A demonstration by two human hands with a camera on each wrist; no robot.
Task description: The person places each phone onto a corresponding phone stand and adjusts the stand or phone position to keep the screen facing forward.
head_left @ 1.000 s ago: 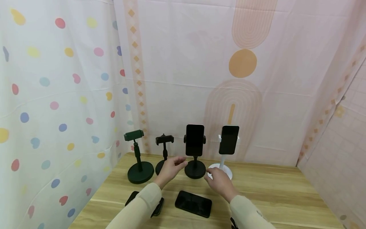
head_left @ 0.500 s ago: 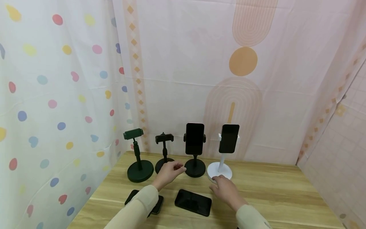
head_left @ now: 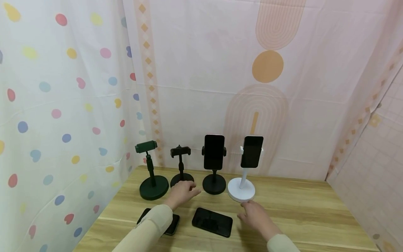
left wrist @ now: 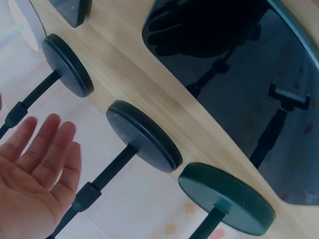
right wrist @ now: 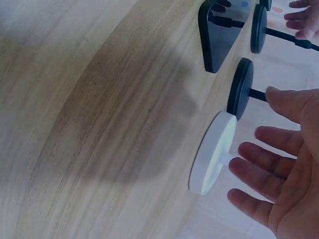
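Note:
My left hand (head_left: 182,193) hovers in front of the small black phone stand (head_left: 181,151), fingers loosely bent and holding nothing. In the left wrist view, the relaxed left hand (left wrist: 40,184) shows beside the stand's post. My right hand (head_left: 256,217) is over the table just in front of the white phone stand (head_left: 241,189), also holding nothing, its fingers (right wrist: 259,174) spread. The white stand carries an upright phone (head_left: 252,152). Another upright phone (head_left: 214,152) sits in a second black stand (head_left: 214,184). Between the hands, a dark phone (head_left: 212,222) lies flat.
A green phone stand (head_left: 154,188) with no phone stands at the left of the row. One more phone (head_left: 172,225) lies flat, partly hidden under the left sleeve (head_left: 151,225). Patterned curtains (head_left: 189,52) hang behind the wooden table (head_left: 292,206).
Both hands have drawn back toward the person. The left has also shifted left, the right rightward, away from the white stand's base. Stands and phones stay in place.

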